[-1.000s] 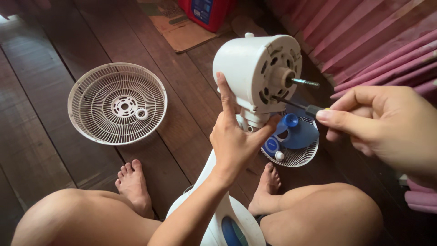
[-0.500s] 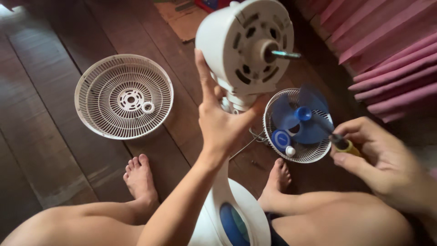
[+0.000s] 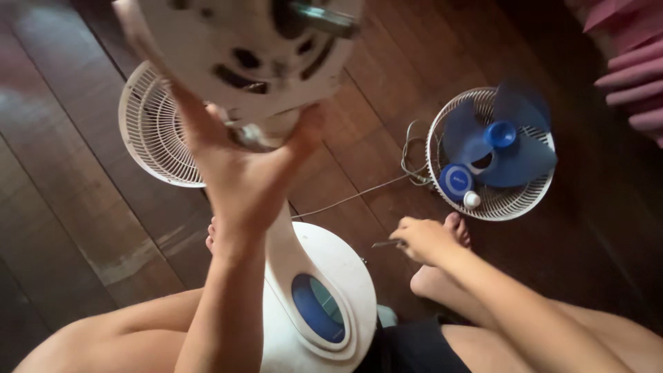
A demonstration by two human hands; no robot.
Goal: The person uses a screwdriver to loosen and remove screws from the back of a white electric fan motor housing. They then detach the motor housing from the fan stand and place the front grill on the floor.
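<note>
- The left hand (image 3: 242, 173) is clamped on the neck of the white fan motor housing (image 3: 242, 48), fingers and thumb spread up against its underside; the housing fills the top of the view, close to the camera and blurred.
- A metal shaft (image 3: 324, 17) sticks out of the middle of the housing's face, pointing right.
- Below the left forearm, the fan's white stand (image 3: 324, 276) with a blue oval panel (image 3: 318, 307) sits between the person's legs on the wooden floor (image 3: 69, 228).
- The right hand (image 3: 425, 238) is low, just beside the right foot (image 3: 442, 273), fingers closed together on a thin dark tool (image 3: 387, 243) whose tip points left; the tool is too small and blurred to tell its kind.
- One white grille (image 3: 148, 138) lies on the floor behind the left hand, partly hidden by the housing.
- A second white grille (image 3: 490, 204) lies to the right, well apart from the hands, holding the blue fan blade (image 3: 501, 141), a round blue cap (image 3: 456, 181) and a small white knob (image 3: 472, 199).
- A thin cord (image 3: 359, 193) runs along the floor from that grille toward the stand.
</note>
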